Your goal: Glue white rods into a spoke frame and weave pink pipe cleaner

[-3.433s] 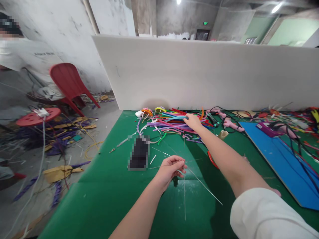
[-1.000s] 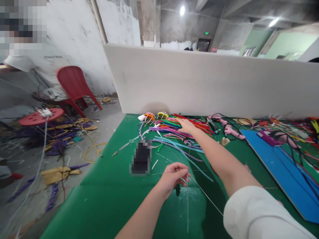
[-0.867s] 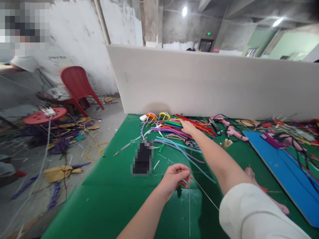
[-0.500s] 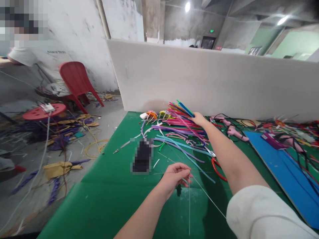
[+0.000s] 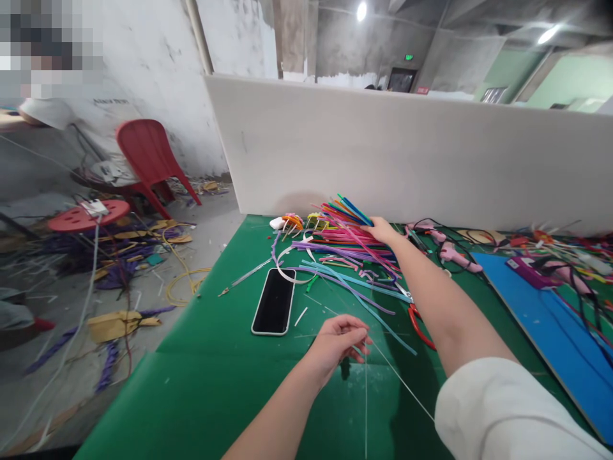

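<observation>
My left hand hovers over the green table, fingers pinched on thin pale wires that run toward me. My right hand reaches far across the table and is closed on a bundle of coloured strips, whose far ends are tilted up off the pile. More loose strips, purple and light blue, lie spread between the two hands. A black phone lies flat to the left of my left hand.
A white board walls off the table's far edge. Red-handled pliers lie under my right forearm. Pink glue guns, cables and a blue sheet fill the right side. A person sits by a red chair and red stool on the littered floor.
My right hand closed on a bundle in the pile and raised it, so the strips' ends now point up. Several strips were dragged toward me. My left hand stayed put.
</observation>
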A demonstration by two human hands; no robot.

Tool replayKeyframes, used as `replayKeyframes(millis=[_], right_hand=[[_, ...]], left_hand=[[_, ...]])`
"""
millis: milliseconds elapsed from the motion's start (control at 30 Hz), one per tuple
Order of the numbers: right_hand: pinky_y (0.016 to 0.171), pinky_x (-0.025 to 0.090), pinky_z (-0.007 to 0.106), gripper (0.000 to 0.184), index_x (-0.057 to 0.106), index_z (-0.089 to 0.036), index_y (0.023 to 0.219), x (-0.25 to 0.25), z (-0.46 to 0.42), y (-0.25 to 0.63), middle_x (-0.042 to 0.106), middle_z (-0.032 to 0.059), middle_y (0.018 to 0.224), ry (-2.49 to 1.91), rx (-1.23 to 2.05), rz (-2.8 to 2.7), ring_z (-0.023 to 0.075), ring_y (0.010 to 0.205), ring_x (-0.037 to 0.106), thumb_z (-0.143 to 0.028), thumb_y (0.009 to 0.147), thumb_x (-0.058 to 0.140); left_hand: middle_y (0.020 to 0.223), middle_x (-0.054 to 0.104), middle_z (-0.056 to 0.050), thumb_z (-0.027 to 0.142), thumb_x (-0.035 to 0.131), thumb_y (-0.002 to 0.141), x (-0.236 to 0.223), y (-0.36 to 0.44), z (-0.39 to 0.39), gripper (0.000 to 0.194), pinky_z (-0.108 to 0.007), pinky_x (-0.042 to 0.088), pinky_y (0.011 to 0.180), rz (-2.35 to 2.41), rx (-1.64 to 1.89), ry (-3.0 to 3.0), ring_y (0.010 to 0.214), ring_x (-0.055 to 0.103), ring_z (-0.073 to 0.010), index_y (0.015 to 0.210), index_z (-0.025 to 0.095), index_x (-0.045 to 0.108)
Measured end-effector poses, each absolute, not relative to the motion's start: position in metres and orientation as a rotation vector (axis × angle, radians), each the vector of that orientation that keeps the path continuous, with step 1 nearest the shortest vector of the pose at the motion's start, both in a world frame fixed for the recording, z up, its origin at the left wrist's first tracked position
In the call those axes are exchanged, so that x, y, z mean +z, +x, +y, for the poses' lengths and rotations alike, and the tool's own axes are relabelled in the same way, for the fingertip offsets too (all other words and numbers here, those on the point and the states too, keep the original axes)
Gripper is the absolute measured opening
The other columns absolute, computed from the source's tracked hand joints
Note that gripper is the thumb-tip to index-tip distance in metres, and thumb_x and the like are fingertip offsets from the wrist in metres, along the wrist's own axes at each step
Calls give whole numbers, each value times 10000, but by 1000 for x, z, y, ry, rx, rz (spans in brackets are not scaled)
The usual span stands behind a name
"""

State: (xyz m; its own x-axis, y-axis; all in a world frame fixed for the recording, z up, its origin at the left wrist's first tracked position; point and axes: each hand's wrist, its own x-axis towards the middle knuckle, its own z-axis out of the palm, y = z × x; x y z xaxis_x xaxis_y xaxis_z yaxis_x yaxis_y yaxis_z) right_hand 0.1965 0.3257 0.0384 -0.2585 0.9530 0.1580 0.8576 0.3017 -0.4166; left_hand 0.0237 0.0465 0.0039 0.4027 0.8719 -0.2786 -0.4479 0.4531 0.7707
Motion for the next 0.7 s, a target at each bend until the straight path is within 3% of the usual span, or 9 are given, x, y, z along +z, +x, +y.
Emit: replayKeyframes(millis=[267, 433, 700], right_hand=[[787, 439, 280, 346, 629, -139, 1022, 37, 322, 192, 664, 101, 1004, -1632, 309, -2243, 204, 903, 609, -382, 820, 489], [815, 418, 273, 282, 646, -166, 999, 38, 316, 195, 663, 73, 1013, -1635, 225, -2265, 184, 925, 594, -302, 841, 455], [725, 421, 263, 241, 665, -188, 849, 33, 298, 182, 661, 47, 878, -1605, 81, -2391, 172, 819, 588, -390, 751, 576]], left_hand=[[633, 612, -30, 352, 729, 608, 3, 23, 46, 336, -200, 442, 453, 737, 918, 659, 524, 570, -104, 783, 114, 568], [639, 614, -32, 345, 724, 616, 3, 23, 46, 327, -197, 442, 451, 744, 914, 664, 522, 571, -102, 787, 113, 568], [623, 613, -29, 371, 741, 583, 4, 24, 46, 362, -206, 437, 452, 757, 913, 653, 511, 563, -103, 776, 116, 573]])
